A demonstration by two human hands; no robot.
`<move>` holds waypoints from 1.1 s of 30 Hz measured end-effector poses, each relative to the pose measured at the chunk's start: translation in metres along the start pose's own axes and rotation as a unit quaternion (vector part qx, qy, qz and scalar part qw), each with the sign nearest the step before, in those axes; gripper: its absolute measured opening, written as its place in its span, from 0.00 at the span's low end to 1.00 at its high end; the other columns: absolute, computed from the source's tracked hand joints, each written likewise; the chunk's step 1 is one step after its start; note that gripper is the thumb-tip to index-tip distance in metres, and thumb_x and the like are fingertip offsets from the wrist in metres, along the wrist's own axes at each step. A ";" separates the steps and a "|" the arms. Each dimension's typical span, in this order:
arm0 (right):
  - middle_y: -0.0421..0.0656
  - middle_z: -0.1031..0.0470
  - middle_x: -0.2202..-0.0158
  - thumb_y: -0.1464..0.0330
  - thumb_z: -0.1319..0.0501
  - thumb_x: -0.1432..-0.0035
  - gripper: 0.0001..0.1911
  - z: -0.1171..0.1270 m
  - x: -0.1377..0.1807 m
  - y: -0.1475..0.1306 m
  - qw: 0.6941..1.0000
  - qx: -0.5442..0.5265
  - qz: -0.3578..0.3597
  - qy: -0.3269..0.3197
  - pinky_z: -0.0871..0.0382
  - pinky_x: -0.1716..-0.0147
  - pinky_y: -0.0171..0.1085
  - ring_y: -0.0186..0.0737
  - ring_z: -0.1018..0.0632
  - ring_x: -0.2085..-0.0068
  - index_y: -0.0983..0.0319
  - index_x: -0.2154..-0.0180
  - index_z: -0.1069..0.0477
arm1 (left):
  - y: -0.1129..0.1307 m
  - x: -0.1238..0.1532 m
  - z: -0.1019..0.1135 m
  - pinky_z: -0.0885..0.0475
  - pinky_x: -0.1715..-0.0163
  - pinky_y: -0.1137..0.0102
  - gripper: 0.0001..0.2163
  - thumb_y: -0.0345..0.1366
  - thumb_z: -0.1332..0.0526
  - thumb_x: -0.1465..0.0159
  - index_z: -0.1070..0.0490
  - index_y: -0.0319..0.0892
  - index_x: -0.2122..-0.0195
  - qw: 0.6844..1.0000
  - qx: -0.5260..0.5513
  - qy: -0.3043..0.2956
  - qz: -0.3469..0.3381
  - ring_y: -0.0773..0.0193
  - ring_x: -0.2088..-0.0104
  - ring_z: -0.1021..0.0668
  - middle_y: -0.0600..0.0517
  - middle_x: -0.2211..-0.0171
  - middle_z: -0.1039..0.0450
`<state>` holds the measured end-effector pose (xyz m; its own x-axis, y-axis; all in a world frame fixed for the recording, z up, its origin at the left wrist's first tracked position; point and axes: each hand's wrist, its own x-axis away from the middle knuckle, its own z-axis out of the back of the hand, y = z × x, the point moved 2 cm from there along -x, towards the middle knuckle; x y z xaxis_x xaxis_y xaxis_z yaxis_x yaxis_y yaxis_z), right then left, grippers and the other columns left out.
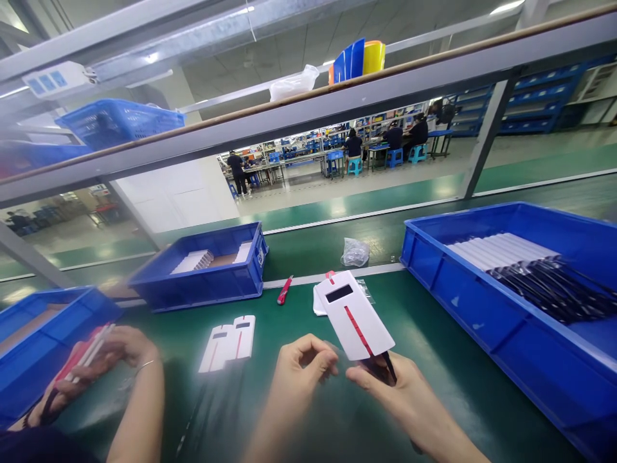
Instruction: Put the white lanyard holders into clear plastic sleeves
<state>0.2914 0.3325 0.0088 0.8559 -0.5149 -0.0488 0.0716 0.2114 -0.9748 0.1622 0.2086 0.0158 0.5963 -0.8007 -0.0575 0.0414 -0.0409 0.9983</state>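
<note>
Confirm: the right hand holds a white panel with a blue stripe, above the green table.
Wrong: the head view shows the stripe is red, not blue. The right hand does hold the white panel above the green table.

No legible text, brand, number or sign found in this view. The small label (261,255) on the end wall of the blue bin (202,286) is too small to read. The white panel (359,318) bears only a dark window and a red stripe, with no lettering.
</note>
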 end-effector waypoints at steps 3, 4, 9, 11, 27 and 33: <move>0.44 0.19 0.67 0.49 0.33 0.47 0.22 0.003 -0.001 -0.004 0.999 -0.032 -0.006 0.004 0.25 0.63 0.38 0.50 0.20 0.61 0.61 0.64 0.23 | -0.003 0.001 0.001 0.35 0.73 0.73 0.14 0.45 0.34 0.38 0.27 0.38 0.72 1.000 -0.004 0.006 0.006 0.68 0.76 0.30 0.51 0.77 0.27; 0.44 0.19 0.66 0.49 0.32 0.48 0.22 0.004 -0.001 -0.006 0.999 -0.037 -0.007 0.004 0.24 0.61 0.39 0.52 0.20 0.60 0.61 0.63 0.22 | -0.004 0.001 0.001 0.35 0.73 0.73 0.14 0.45 0.34 0.38 0.27 0.38 0.72 1.000 -0.007 0.005 0.010 0.68 0.76 0.30 0.51 0.77 0.27; 0.44 0.19 0.66 0.52 0.34 0.45 0.18 0.005 -0.001 -0.018 0.999 -0.036 0.013 -0.003 0.25 0.63 0.37 0.49 0.20 0.62 0.60 0.66 0.22 | -0.005 0.005 -0.003 0.35 0.73 0.73 0.15 0.46 0.35 0.38 0.27 0.38 0.73 0.999 -0.026 -0.008 0.022 0.66 0.75 0.29 0.50 0.77 0.26; 0.41 0.21 0.70 0.53 0.35 0.43 0.17 0.004 -0.001 -0.019 0.999 -0.016 0.027 0.011 0.27 0.68 0.35 0.44 0.22 0.67 0.61 0.69 0.24 | -0.006 0.006 -0.003 0.34 0.73 0.73 0.14 0.45 0.35 0.38 0.27 0.39 0.73 0.999 -0.034 -0.009 0.025 0.66 0.74 0.29 0.50 0.76 0.26; 0.40 0.22 0.69 0.52 0.36 0.41 0.18 -0.003 -0.007 -0.010 0.999 -0.033 -0.005 -0.013 0.28 0.66 0.34 0.43 0.23 0.65 0.61 0.68 0.25 | -0.010 0.006 0.001 0.36 0.73 0.73 0.14 0.44 0.36 0.37 0.28 0.39 0.73 0.998 -0.045 -0.020 0.039 0.67 0.75 0.30 0.51 0.76 0.27; 0.37 0.27 0.76 0.55 0.33 0.45 0.17 -0.005 -0.009 0.000 0.999 -0.031 -0.011 0.008 0.33 0.74 0.32 0.36 0.28 0.73 0.61 0.75 0.28 | -0.014 0.004 0.000 0.36 0.73 0.73 0.15 0.45 0.37 0.35 0.27 0.39 0.73 0.998 -0.044 -0.024 0.025 0.67 0.75 0.30 0.51 0.76 0.27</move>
<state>0.2813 0.3332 0.0079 0.8459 -0.5324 -0.0311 0.0572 0.1485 -0.9873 0.1634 0.2059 0.0019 0.5598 -0.8286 -0.0054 0.0839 0.0502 0.9952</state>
